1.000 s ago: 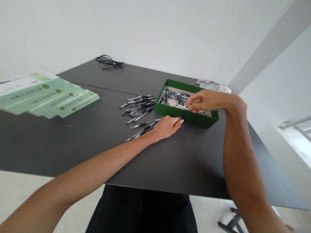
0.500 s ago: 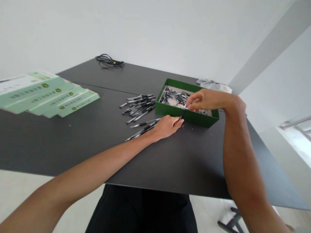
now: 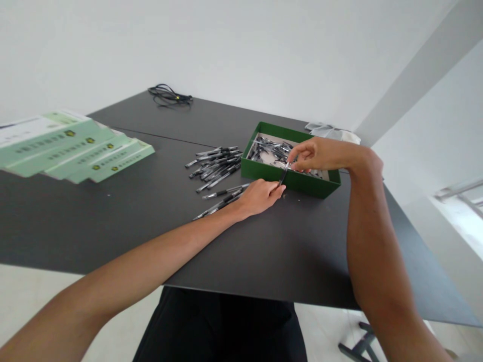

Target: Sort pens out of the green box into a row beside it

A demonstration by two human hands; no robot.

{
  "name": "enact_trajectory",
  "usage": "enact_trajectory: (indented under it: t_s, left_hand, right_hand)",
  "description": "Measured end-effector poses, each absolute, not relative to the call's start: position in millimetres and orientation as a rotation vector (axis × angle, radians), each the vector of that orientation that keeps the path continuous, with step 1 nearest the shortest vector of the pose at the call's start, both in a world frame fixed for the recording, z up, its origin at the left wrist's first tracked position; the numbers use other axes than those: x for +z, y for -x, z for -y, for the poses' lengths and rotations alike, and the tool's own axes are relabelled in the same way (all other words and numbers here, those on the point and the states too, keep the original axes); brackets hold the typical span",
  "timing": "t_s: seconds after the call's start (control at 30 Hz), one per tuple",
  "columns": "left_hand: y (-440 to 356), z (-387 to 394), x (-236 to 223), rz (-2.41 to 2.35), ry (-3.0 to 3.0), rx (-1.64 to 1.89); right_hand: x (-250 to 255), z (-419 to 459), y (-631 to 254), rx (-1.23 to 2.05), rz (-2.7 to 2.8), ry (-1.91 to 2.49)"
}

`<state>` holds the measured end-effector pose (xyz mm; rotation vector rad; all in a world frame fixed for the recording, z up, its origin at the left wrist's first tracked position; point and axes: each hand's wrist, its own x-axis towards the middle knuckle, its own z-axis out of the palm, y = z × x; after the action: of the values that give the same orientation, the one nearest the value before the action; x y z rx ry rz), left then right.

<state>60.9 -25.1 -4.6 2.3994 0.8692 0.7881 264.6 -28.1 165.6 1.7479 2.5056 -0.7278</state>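
A black and clear pen (image 3: 284, 174) stands tilted in front of the green box (image 3: 289, 182). Its lower end is pinched by my left hand (image 3: 261, 195), thumb and finger closed on it. At the pen's upper end, my right hand (image 3: 313, 154) grips with thumb and fingertips over the box's near wall. Inside the box lie many small clear and dark pen parts (image 3: 277, 149), partly covered by my right hand. Left of the box is a pile of pens (image 3: 215, 166). A few more pens (image 3: 222, 201) lie beside my left wrist, partly hidden by it.
Fanned green-and-white booklets or boxes (image 3: 83, 146) lie at the left of the dark table (image 3: 264, 251). A coiled black cable (image 3: 169, 95) rests near the wall. Behind the box are crumpled pale plastic bags (image 3: 334, 132).
Both hands stay almost in place on the pen. My right hand has shifted very slightly up and left. Nothing else has visibly moved.
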Motion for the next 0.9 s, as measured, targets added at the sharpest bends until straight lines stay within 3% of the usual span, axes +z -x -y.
enact_trajectory:
  t_s: [0.23, 0.5, 0.9]
  left_hand:
    - [-61, 24, -6, -0.871, -2.389, 0.781]
    - [-61, 26, -3, -0.883, -2.395, 0.794]
    - [-61, 26, -3, -0.854, -2.413, 0.795]
  right_hand:
    - [163, 25, -252, -0.772, -2.545, -1.682]
    - [160, 23, -247, -0.601, -2.491, -1.779]
    - [168, 32, -250, -0.726, -2.528, -1.712]
